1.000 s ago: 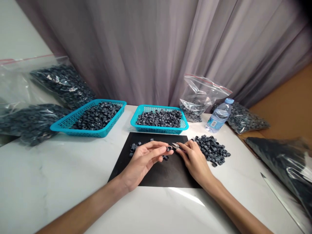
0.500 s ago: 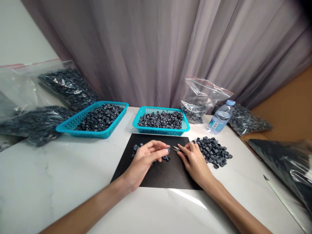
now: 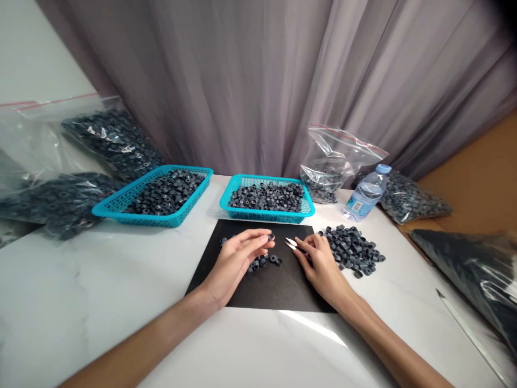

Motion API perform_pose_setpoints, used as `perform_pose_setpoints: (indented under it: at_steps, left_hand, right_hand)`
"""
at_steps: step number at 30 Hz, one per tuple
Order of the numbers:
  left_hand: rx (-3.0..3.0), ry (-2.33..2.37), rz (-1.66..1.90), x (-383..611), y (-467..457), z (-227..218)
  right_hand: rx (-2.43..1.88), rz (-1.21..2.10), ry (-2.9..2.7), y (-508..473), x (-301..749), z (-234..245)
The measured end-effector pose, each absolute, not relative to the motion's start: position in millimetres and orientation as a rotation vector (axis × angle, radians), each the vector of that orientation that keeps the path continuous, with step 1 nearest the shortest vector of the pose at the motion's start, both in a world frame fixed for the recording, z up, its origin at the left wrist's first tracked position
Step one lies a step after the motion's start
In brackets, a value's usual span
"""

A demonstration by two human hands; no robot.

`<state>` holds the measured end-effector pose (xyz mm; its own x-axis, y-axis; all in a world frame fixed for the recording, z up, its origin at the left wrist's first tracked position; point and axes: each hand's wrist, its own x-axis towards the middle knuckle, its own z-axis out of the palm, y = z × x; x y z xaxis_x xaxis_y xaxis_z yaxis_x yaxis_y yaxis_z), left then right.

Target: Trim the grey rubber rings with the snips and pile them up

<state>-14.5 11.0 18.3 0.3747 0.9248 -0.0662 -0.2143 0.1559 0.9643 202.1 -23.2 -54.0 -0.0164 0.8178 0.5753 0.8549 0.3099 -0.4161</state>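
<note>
Between the thumb and fingertips of my left hand [image 3: 236, 261] is a small dark grey ring [image 3: 271, 237], held above a black mat [image 3: 278, 291]. My right hand [image 3: 323, 264] is closed around a pair of small thread snips [image 3: 291, 243]; their pointed metal blades face the ring and stand a little apart from each other and from it. Several loose grey rings [image 3: 262, 262] lie on the mat under and beside my left hand, partly hidden by it. A larger heap of grey rings [image 3: 357, 250] lies on the white table just right of my right hand.
Two turquoise baskets [image 3: 177, 220] [image 3: 266, 216] of grey pieces stand behind the mat. A water bottle [image 3: 365, 194] and a clear zip bag [image 3: 327, 172] are at the back right. Filled bags [image 3: 81, 199] crowd the left; a dark bag [image 3: 464, 264] and a long pale strip [image 3: 464, 328] lie right.
My left hand has shifted slightly left and up and turned the ring in its fingers, uncovering more loose rings on the mat. The snips' blades have opened a bit more and show brighter.
</note>
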Motion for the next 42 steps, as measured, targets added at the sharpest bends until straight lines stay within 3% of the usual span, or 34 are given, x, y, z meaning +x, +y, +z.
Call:
perform_pose_setpoints:
  at_steps: [6, 15, 30, 42]
  left_hand:
    - [1.115, 0.835, 0.917, -15, 11, 19]
    - [1.133, 0.792, 0.892, -17, 12, 16]
    - [1.568, 0.828, 0.873, -13, 7, 23]
    - [1.485, 0.769, 0.948, -8, 1, 18]
  right_hand:
    - [-1.379, -0.122, -1.776, -31, 189, -41]
    - [-1.226, 0.135, -2.094, -37, 176, -35]
    - [-1.194, 0.236, -1.913, -40, 179, -25]
    - [-1.14, 0.109, -1.67, -54, 174, -6]
